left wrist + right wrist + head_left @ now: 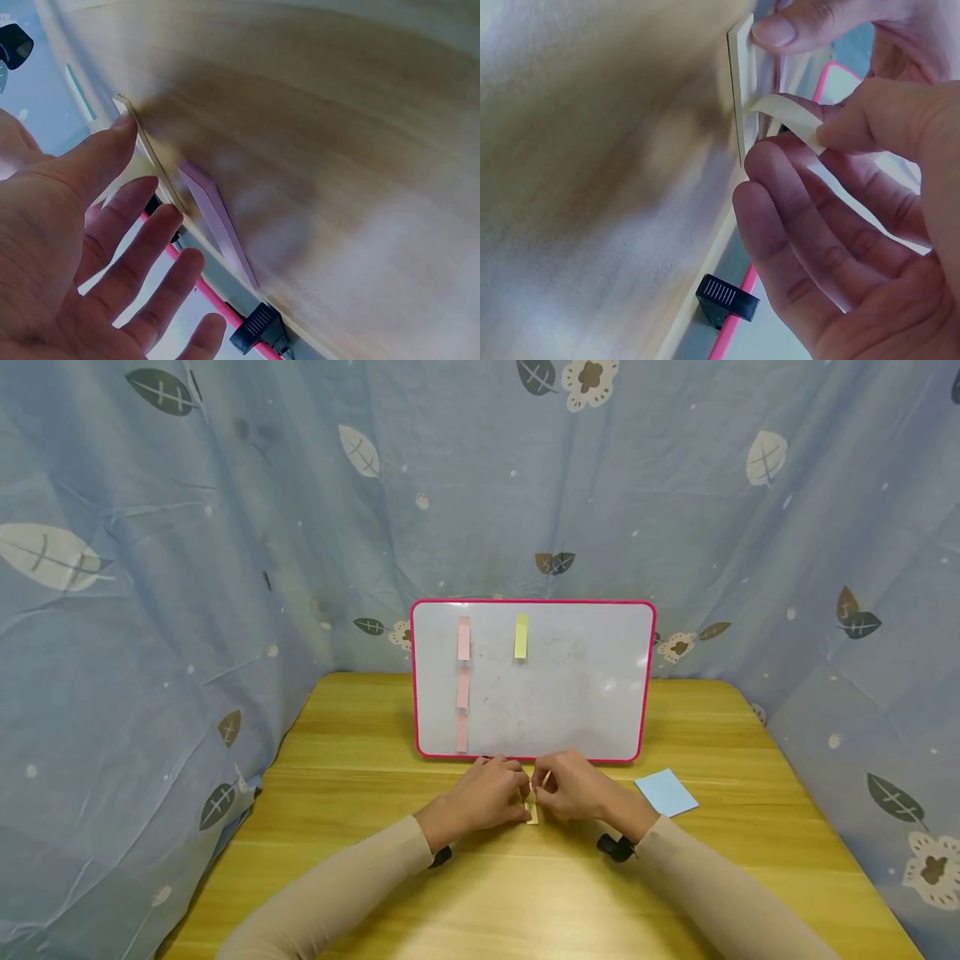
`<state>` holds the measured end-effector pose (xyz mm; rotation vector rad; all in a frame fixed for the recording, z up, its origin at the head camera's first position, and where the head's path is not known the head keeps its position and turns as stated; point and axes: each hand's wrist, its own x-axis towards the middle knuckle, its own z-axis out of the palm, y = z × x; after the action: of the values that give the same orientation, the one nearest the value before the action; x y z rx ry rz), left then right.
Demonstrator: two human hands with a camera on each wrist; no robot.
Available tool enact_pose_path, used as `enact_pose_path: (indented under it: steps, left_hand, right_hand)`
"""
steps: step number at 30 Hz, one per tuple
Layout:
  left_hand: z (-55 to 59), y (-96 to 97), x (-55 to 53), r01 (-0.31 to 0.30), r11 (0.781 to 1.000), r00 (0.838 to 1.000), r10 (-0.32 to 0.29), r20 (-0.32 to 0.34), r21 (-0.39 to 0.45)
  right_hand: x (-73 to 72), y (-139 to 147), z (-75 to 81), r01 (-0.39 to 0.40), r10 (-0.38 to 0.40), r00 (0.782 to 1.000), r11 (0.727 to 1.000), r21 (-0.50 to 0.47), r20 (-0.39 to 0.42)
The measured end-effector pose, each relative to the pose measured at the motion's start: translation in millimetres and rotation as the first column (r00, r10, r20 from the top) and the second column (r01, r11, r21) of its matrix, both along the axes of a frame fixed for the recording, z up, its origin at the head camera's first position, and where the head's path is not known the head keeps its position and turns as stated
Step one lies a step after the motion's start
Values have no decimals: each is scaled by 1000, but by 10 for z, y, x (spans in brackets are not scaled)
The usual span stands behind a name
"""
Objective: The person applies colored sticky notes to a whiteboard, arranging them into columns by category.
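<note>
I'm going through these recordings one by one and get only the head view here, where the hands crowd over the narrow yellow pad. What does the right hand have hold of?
Observer: The right wrist view shows the right hand pinching a pale yellow strip that curves up from the yellow pad.
Reviewer: Is the left hand blocking anything from me?
Observer: Yes. The left wrist view shows a pink pad lying on the table beside the yellow one, behind the left hand from your side.
Reviewer: And at the whiteboard's lower edge?
Observer: Both wrist views show a ribbed black piece sitting on its pink rim.
</note>
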<state>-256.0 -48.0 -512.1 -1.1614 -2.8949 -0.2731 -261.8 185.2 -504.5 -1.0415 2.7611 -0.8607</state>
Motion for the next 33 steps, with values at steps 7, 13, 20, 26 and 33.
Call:
enact_pose_path:
  steps: [7,13,20,26,33]
  left_hand:
    - [9,-7,6,-46,998,998,44,51,40]
    - [17,-9,-7,-45,997,997,42,58,63]
    - [19,-2,-2,-10,999,999,8,45,37]
    - [28,4,55,-20,1000,997,19,77,19]
    - [38,2,69,-17,1000,996,17,87,1]
  right_hand:
    - [-64,21,25,39,-39,999,999,-12,-19]
    - [-107,19,25,78,-80,996,995,-60,-29]
    - [-130,19,16,151,-151,988,983,-108,2]
    - [-103,4,14,154,-146,987,979,-134,66]
    - [-101,-11,6,162,-141,981,971,-174,131]
